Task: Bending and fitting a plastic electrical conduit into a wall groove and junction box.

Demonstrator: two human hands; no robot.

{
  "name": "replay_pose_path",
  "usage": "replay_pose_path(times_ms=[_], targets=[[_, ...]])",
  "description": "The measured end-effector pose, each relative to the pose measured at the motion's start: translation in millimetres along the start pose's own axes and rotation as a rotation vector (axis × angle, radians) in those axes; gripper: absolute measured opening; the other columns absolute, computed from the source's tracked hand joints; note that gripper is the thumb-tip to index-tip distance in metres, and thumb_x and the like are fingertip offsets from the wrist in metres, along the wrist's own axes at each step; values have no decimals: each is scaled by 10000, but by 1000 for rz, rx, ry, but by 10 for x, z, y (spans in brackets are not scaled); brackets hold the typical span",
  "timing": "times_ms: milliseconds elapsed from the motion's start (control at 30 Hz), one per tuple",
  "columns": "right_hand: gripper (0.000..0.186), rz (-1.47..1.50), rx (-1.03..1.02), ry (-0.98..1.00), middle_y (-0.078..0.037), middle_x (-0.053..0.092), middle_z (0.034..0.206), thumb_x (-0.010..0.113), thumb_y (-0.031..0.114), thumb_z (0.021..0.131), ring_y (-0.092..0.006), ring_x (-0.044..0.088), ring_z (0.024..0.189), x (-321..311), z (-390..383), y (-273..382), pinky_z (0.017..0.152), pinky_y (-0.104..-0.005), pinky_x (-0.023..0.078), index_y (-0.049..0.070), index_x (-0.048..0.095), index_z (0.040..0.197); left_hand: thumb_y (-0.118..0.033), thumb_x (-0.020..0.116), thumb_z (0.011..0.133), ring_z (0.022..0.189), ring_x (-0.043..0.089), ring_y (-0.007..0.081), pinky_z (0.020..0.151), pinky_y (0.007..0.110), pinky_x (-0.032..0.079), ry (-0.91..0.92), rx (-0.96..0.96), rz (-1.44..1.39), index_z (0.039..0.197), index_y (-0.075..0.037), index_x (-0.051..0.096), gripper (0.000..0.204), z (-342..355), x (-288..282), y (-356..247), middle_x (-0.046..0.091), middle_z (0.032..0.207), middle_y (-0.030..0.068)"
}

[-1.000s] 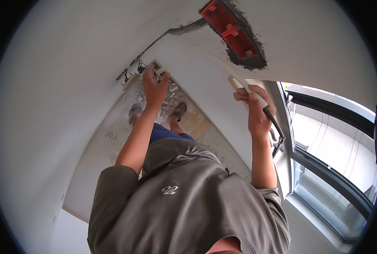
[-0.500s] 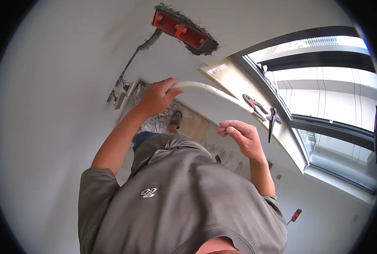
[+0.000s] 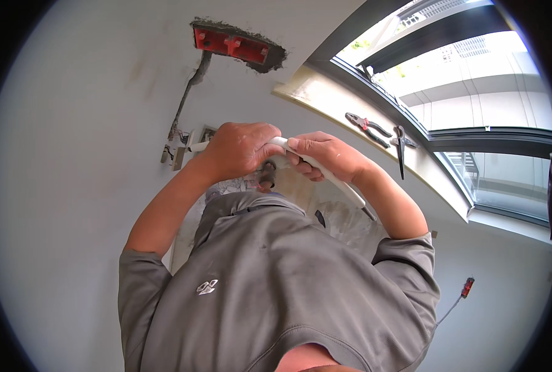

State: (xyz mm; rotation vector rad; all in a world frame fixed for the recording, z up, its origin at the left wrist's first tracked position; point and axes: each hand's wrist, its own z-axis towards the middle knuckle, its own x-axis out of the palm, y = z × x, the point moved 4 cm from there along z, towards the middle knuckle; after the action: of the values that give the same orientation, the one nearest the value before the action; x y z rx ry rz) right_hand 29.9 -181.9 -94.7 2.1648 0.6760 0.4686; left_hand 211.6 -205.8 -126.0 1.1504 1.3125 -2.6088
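Note:
Both of my hands hold a white plastic pipe in front of my body. My left hand wraps around it, and a short end sticks out to the left, beside the wall. My right hand grips the pipe close to the left one, thumb on top and fingers curled beneath. From there the pipe slants down to the right, where a thin grey piece shows at its end. It looks slightly bent between the hands. My palms hide part of it.
A red double wall box sits in a rough hole, with a filled groove running down. Red-handled pliers and a dark hand tool lie on the windowsill. A smaller red box with a cable is at the lower right.
My right hand has come up and closed on the pipe beside my left hand. The pipe has shifted left and looks straighter. The view has turned somewhat.

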Motion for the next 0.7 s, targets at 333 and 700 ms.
replay_pose_path(times_ms=[333, 700], targets=[[496, 276, 102, -24, 73, 285, 620, 461, 514, 1039, -59, 250, 519, 191, -49, 65, 459, -248, 204, 131, 429, 727, -218, 721, 853, 701, 636, 324, 564, 409, 479, -117, -38, 42, 937, -91, 614, 186, -7, 14, -143, 642, 786, 95], [525, 82, 15, 41, 32, 336, 621, 446, 478, 1052, -85, 299, 538, 133, -68, 209, 474, -258, 266, 115, 409, 675, -292, 699, 889, 743, 629, 348, 620, 427, 486, 36, -8, -76, 911, -82, 606, 230, 114, -153, -225, 649, 791, 112]])
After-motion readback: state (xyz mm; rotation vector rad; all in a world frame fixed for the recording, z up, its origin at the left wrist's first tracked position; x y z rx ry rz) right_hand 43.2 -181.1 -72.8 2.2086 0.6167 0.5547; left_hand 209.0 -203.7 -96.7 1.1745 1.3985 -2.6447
